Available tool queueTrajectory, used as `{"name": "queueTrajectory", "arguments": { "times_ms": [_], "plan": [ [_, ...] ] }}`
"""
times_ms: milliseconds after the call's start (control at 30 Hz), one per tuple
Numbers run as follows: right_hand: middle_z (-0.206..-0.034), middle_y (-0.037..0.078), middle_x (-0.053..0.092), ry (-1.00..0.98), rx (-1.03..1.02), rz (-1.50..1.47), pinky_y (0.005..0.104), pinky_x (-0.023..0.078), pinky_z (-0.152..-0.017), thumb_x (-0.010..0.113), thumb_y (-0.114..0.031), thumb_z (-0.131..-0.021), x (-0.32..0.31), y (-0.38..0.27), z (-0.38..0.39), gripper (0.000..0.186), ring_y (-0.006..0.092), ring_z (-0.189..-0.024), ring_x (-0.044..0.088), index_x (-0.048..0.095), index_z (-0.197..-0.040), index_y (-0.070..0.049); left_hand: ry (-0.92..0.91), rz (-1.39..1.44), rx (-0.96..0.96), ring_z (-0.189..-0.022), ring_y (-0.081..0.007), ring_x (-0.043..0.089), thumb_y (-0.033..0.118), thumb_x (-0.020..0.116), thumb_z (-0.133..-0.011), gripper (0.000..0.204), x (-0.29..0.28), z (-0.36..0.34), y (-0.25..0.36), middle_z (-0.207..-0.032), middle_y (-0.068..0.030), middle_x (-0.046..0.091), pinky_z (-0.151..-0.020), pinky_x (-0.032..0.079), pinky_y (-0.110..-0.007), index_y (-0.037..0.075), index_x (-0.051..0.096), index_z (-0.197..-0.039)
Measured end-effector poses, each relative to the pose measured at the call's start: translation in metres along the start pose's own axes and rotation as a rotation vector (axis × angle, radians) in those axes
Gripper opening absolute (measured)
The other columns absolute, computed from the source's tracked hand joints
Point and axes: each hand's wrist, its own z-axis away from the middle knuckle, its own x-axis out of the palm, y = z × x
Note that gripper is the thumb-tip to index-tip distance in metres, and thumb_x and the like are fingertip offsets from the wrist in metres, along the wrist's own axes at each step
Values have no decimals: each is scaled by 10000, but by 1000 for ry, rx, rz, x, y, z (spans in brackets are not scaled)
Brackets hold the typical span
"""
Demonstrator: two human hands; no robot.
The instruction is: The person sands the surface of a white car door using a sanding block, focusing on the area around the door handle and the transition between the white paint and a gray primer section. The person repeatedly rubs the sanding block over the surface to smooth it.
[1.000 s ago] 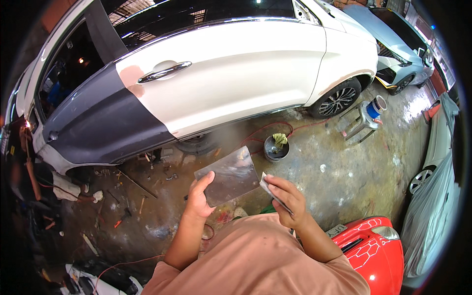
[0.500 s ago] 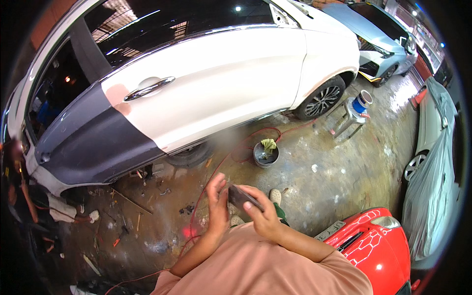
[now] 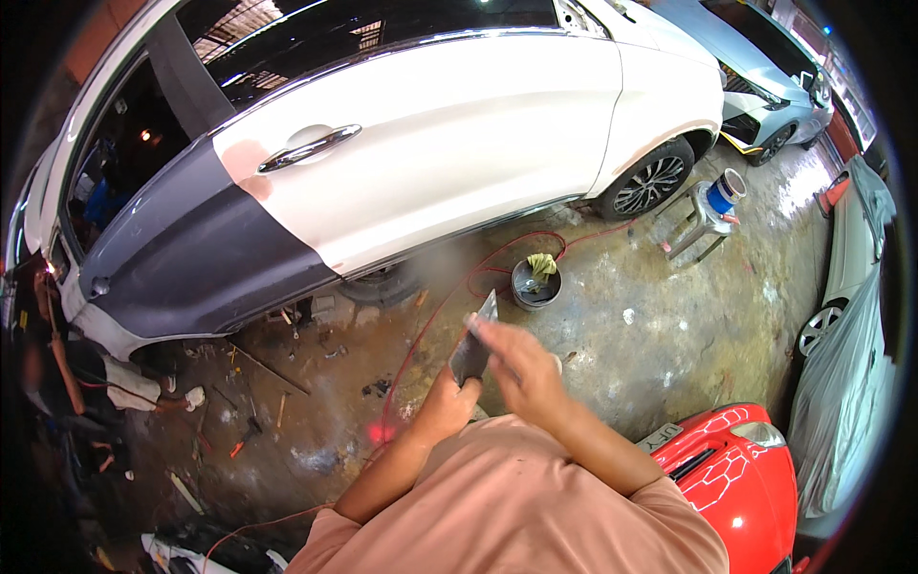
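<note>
In front of my shirt, a thin, flat, dark grey sheet [image 3: 469,356] stands up with its pointed, paler corner [image 3: 491,308] toward the car. My left hand [image 3: 448,409] is closed on its lower end, thumb across it. My right hand [image 3: 526,371] reaches over from the right, its fingers blurred by motion and their tips at the sheet's upper edge. Whether those fingers grip it, I cannot tell. Beyond my hands stands a white car door [image 3: 449,134] with a chrome handle [image 3: 311,148]. A dark grey rear panel [image 3: 201,244] adjoins it, with a pinkish patch between.
A bucket [image 3: 536,293] with a yellowish cloth stands on the stained floor, near a red hose [image 3: 449,298]. A stool [image 3: 696,228] carries a blue-banded can [image 3: 725,193]. At right are a red car [image 3: 732,478] and a covered car [image 3: 846,383]. Tools lie left; another person's hand [image 3: 194,398] shows there.
The grey sheet has passed from my right hand's grip into my left, which was spread before. It now stands more upright. The view has shifted slightly, moving the car rightward in the picture.
</note>
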Motion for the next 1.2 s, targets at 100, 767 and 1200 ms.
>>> {"name": "queueTrajectory", "arguments": {
  "times_ms": [100,767,1200],
  "plan": [
    [-1283,181,671,-34,-85,-40,435,556,-946,708,31,-817,6,-23,4,491,377,-1127,662,635,-1299,-23,-44,-114,98,-1375,-241,472,-15,551,-927,648,-7,-1,-5,-1494,-160,500,-1161,351,-368,0,356,-1545],
    [-1413,212,589,228,52,-149,453,400,-1122,508,-11,-980,-22,28,24,405,377,-1317,559,559,-1379,36,89,848,-540,-1091,-315,678,327,626,-985,446,-33,3,22,-1238,-110,672,-686,617,-501,45,579,-1328],
    [-1338,197,631,-48,69,43,415,522,-994,628,68,-850,-69,21,-5,501,374,-1213,626,591,-1343,-9,-88,-227,-25,-1150,-334,659,129,586,-1002,402,-47,-4,32,-1295,-170,652,-849,598,-406,52,558,-1395]
  ]
}}
